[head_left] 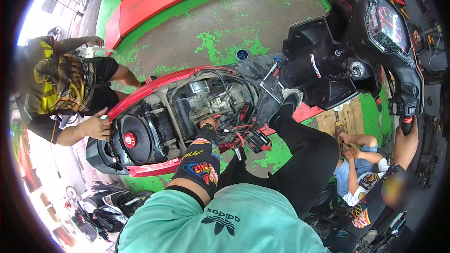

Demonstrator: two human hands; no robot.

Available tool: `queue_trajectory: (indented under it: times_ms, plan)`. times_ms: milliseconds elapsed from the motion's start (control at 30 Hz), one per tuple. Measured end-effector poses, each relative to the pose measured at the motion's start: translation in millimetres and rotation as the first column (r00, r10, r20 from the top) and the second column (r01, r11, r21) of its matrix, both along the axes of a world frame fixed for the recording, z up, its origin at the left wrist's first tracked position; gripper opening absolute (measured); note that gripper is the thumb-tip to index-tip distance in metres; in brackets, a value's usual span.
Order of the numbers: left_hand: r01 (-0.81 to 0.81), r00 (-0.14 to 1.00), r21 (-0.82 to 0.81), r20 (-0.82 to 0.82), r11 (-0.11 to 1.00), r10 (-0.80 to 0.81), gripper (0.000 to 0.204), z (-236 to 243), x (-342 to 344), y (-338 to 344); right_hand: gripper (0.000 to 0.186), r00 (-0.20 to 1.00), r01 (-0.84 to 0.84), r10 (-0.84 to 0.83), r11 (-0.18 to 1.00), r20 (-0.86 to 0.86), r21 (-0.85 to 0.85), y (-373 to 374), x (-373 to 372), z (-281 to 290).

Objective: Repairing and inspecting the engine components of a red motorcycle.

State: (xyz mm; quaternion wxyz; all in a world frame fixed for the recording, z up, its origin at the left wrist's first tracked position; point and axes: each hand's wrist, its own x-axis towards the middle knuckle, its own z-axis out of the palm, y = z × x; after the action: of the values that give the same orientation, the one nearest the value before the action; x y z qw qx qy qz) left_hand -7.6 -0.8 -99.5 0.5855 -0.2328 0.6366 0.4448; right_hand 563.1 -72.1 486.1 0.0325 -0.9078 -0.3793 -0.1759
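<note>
A red scooter with its seat and covers off lies open before me, its engine (213,99) and wiring bared. Deep in this bay is my left hand (208,121), beside the engine; its fingers look curled, partly hidden, near a small red piece. My right hand (407,144) is wrapped round the handlebar grip (407,120) at far right. Black front panels and a dashboard (388,21) stand left of that grip. A battery (255,141) with red and black leads sits outside the frame, near my left hand. The red fuel cap (130,139) shows farther left.
Another person (70,84) stands at left, one hand on the red side panel (154,86). A seated child (358,168) is at right. Wrenches (268,75) and a small round container (242,55) lie near the footboard; a red lift ramp (154,2) runs behind.
</note>
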Motion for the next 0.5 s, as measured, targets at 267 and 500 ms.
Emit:
queue_trajectory:
  times_ms: [267,500]
  plan:
    - [0.086,0.996,0.117,-0.022,0.989,-0.084,0.026,33.4,-5.0,-2.8,0.067,0.882,-0.203,0.183,0.979,-0.434,0.001,-12.6,40.9,7.1]
    - [0.197,0.976,0.002,-0.097,0.98,-0.196,0.023,50.6,6.9,5.8,0.066,0.91,-0.139,0.138,0.99,-0.391,0.024,-6.4,19.6,7.5]
